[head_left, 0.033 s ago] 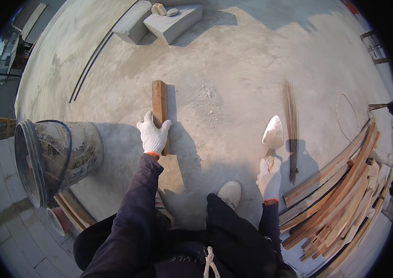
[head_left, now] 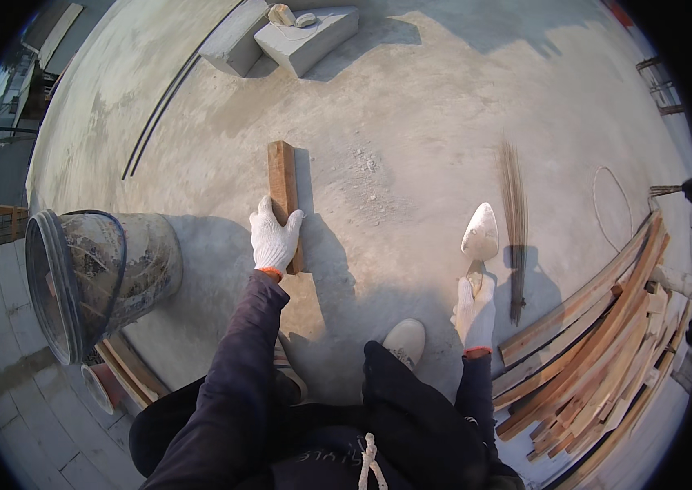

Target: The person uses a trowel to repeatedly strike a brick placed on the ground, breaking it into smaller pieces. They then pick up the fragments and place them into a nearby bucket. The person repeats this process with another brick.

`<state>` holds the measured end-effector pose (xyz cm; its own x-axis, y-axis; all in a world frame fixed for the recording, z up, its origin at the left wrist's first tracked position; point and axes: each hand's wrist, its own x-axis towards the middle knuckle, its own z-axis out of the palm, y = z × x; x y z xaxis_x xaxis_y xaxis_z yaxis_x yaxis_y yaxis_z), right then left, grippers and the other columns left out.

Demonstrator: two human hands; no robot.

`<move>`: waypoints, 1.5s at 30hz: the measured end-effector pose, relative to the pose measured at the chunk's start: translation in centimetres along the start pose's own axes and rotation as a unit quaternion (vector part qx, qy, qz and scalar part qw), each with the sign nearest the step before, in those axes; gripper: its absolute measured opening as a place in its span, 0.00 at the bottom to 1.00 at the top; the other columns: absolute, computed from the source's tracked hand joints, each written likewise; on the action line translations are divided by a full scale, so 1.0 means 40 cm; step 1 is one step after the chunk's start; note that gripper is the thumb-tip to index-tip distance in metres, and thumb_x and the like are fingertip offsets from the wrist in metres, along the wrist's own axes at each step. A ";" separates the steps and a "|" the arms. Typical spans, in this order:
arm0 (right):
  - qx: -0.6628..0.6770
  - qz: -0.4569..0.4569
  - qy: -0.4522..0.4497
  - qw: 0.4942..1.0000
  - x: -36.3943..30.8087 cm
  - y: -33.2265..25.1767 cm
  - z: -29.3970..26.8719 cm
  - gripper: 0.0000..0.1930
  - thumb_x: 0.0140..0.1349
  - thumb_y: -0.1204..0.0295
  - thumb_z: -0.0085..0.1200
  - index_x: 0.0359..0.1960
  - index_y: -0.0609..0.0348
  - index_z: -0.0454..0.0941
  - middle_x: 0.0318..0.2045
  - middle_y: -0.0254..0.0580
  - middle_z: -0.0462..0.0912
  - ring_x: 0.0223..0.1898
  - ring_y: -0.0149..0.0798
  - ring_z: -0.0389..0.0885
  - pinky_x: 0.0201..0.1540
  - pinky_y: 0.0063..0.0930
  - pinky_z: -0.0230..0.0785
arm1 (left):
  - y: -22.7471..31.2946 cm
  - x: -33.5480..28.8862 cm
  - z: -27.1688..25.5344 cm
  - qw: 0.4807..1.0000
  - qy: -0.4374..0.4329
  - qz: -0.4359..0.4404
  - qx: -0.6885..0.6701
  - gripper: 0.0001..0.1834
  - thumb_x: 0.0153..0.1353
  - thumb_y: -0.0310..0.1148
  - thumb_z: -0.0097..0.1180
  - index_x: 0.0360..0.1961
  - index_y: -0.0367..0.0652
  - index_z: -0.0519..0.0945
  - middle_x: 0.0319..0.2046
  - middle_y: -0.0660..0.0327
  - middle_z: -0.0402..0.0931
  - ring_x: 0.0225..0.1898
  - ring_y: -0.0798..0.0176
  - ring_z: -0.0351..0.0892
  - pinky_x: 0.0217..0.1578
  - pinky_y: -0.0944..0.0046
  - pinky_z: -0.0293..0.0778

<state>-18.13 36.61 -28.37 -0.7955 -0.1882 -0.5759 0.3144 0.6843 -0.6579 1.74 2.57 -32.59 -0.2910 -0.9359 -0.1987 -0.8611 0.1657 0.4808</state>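
Note:
A short, square-cut wooden block [head_left: 282, 178] lies lengthwise on the concrete, pointing away from me. My left hand [head_left: 274, 241], in a white glove with an orange cuff, is closed over its near part, with fingers on the left side and thumb on the right. The underside of that grip is hidden. In my right hand [head_left: 474, 314], gloved the same way, is a pointing trowel [head_left: 480, 233]. Its pale, mortar-smeared blade points away from me, and my fingers are wrapped round the handle. Crumbs of dry mortar [head_left: 372, 180] are scattered to the right of the block.
A mortar-stained bucket [head_left: 146, 253] lies on its side at left, near boards [head_left: 129, 371]. Stacked wooden strips [head_left: 591, 351] fill the lower right. Thin wires [head_left: 514, 220] lie beyond the trowel. Concrete blocks [head_left: 309, 45] and dark rods [head_left: 158, 114] are at the far side.
My left hand has shifted slightly right, its fingers drawn closer against the block. The trowel and my right hand look almost unmoved.

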 end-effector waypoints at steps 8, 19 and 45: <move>-0.224 -0.147 -0.007 0.963 0.011 -0.136 0.168 0.21 0.79 0.61 0.55 0.60 0.66 0.67 0.45 0.73 0.85 0.46 0.75 0.85 0.44 0.61 0.79 | 0.161 0.039 0.070 0.995 -0.081 0.055 0.019 0.43 0.67 0.45 0.67 0.74 0.32 0.64 0.53 0.32 0.81 0.52 0.31 0.86 0.52 0.42 0.84; -0.147 -0.198 -0.169 0.954 0.024 -0.295 0.419 0.18 0.78 0.63 0.54 0.56 0.64 0.66 0.43 0.76 0.85 0.48 0.78 0.84 0.46 0.64 0.78 | 0.239 0.044 0.073 0.981 -0.185 0.065 -0.005 0.45 0.69 0.43 0.65 0.76 0.28 0.57 0.41 0.34 0.87 0.42 0.33 0.91 0.42 0.44 0.86; -0.244 -0.615 -0.459 0.593 -0.653 -0.983 0.640 0.19 0.77 0.61 0.56 0.54 0.68 0.73 0.41 0.67 0.88 0.45 0.67 0.91 0.46 0.52 0.84 | -0.058 -0.120 -1.036 0.940 0.327 -0.089 0.032 0.45 0.62 0.50 0.66 0.62 0.13 0.71 0.36 0.37 0.88 0.35 0.45 0.94 0.36 0.54 0.90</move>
<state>3.53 -3.41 0.14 0.4205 -0.9070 0.0241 -0.5765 -0.2875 -0.7648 22.41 -6.21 2.66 0.1611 -0.9379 0.3071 -0.9016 -0.0133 0.4324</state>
